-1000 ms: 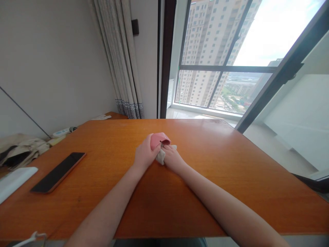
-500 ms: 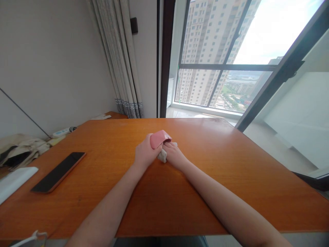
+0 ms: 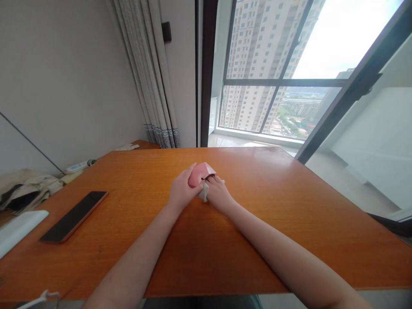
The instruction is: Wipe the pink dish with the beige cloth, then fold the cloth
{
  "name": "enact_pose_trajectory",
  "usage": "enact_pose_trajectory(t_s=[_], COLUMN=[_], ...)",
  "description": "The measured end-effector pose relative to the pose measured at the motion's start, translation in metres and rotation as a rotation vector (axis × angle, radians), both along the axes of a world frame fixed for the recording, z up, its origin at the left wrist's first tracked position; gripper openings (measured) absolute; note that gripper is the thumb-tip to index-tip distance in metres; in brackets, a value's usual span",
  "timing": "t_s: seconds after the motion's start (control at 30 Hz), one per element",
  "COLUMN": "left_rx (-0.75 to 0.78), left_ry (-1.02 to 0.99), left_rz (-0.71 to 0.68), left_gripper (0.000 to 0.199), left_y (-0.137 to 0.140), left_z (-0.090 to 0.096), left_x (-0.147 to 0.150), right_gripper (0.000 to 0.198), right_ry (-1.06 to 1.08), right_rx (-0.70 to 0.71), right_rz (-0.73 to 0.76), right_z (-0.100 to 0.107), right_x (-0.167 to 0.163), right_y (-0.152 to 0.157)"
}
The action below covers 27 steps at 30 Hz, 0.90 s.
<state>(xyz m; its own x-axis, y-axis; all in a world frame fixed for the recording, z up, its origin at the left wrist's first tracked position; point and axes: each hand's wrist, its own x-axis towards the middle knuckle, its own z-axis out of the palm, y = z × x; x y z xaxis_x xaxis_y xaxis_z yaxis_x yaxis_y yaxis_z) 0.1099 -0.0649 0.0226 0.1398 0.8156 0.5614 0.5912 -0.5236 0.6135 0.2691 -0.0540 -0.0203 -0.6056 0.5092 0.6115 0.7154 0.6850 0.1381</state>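
Observation:
Above the middle of the wooden table (image 3: 141,253), my left hand (image 3: 182,191) is wrapped round a pink, hollow, cup-like object (image 3: 198,172). Its open side faces right, and a small dark spot shows near the rim. My right hand (image 3: 220,195) is closed over a crumpled white cloth or tissue (image 3: 204,193), with its fingertips at the pink object's opening. Those fingertips are partly hidden by the rim. A bit of the white piece pokes out on either side of the right hand.
A dark-screened phone (image 3: 74,216) lies on the table at left, next to a white flat item (image 3: 21,229). Beyond are a bundle of cloth (image 3: 32,189) and a power strip (image 3: 77,166). A white cord (image 3: 41,298) is at the near left edge. Large windows stand behind.
The pink object has turned slightly in my left hand, bringing the dark spot near its rim into view. My right hand and the white piece have shifted a little.

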Motion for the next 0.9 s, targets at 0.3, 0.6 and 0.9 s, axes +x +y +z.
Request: enact_pose_trajectory(t_s=[0.3,0.6,0.9], left_rx=[-0.064,-0.178,-0.162], left_ry=[-0.473,-0.348,-0.528], left_rz=[0.002,0.064,0.078], left_gripper=[0.074,0.043,0.071], left_y=[-0.008,0.012,0.008], left_z=[-0.019,-0.017,-0.033], left_x=[0.027,0.007,0.021], right_gripper=[0.021,0.014,0.014], right_ry=[0.157,-0.03,0.046], right_rx=[0.064,-0.018,0.0], right_rz=[0.01,-0.022,0.014], right_z=[-0.007,0.002,-0.004], right_x=[-0.004,0.007,0.005], right_y=[-0.007,0.001,-0.002])
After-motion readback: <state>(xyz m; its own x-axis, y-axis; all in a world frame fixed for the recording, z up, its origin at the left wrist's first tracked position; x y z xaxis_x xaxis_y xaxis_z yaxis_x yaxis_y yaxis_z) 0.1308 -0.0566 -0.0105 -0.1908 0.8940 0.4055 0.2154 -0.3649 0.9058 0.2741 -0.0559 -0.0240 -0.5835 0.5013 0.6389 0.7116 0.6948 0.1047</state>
